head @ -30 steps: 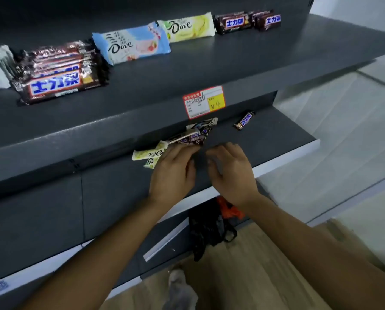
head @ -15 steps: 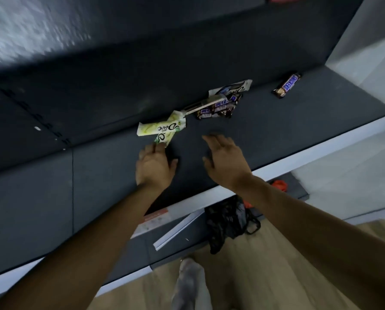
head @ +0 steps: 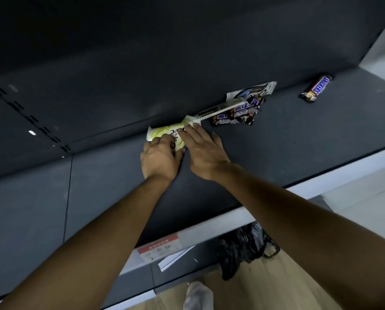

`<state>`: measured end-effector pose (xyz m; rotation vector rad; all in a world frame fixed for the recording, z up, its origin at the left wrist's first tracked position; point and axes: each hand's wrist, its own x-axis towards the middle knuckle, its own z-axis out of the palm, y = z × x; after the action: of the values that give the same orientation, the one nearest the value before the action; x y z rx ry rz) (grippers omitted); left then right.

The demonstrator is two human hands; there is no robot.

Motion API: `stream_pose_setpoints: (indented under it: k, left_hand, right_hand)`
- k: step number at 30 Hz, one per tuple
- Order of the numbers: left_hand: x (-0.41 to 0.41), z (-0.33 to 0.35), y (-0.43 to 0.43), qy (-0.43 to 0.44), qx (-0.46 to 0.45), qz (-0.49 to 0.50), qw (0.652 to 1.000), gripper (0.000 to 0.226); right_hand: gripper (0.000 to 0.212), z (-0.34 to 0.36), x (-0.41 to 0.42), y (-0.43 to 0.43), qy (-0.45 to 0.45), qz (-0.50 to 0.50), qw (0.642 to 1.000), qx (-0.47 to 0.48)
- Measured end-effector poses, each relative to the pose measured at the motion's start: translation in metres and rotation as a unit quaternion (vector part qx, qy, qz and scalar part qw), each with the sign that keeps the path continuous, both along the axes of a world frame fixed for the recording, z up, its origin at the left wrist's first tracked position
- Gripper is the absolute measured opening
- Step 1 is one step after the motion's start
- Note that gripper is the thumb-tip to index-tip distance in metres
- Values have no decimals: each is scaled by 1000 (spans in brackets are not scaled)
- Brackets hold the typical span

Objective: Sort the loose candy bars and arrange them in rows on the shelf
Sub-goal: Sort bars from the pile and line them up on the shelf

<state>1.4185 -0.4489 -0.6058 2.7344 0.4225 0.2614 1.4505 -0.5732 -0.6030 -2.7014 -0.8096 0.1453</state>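
Two yellow-green Dove bars (head: 164, 133) lie overlapped at the back of the dark grey shelf (head: 287, 148). My left hand (head: 159, 158) has its fingers curled over them, thumb at their near edge. My right hand (head: 206, 153) lies flat beside it, fingertips resting on the bars' right end. To the right sits a loose pile of small Snickers bars (head: 236, 114) under a white wrapper strip, with a white Dove bar (head: 253, 91) behind. A single Snickers bar (head: 317, 88) lies alone at the far right.
The shelf's back panel (head: 164, 63) rises right behind the candy. A white front rail (head: 310, 189) with a red price tag (head: 159, 248) edges the shelf. Below, a black bag (head: 243, 247) lies on the wooden floor near my shoe (head: 197, 295).
Both hands have moved forward and left onto the yellow-green Dove bars. The view has dropped, so the upper shelf with its sorted bars is out of sight.
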Motion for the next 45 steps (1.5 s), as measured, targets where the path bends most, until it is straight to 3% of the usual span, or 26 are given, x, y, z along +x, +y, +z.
stream_pose_setpoints:
  k: [3, 8, 12, 18, 22, 25, 34, 41, 45]
  left_hand:
    - [4, -3, 2, -21, -38, -19, 999, 31]
    - [-3, 3, 6, -9, -62, -35, 997, 29]
    - [-13, 12, 11, 29, -73, -65, 995, 27]
    - [-25, 21, 15, 86, -70, -76, 991, 35]
    - [-35, 22, 16, 113, -73, -68, 989, 48]
    - [-42, 25, 14, 155, -33, -72, 985, 57]
    - [-73, 50, 3, 253, 12, -89, 963, 51]
    - [-97, 42, -10, 250, 4, -17, 968, 68]
    - [-96, 36, -20, 220, -6, 1, 976, 47]
  right_hand:
    - [64, -3, 2, 1, -5, -16, 1000, -1]
    - [48, -4, -6, -9, -106, -62, 992, -40]
    - [37, -3, -13, -17, -151, -82, 985, 5]
    - [45, 1, -20, -23, -117, -88, 989, 32]
    - [55, 9, -27, -27, -62, -68, 996, 2]
    - [48, 14, -32, -35, -24, -63, 998, -22]
    - [42, 27, -62, -63, 20, -120, 992, -43]
    - [43, 31, -71, -77, 61, -186, 981, -17]
    - [51, 33, -71, -75, 73, -208, 975, 0]
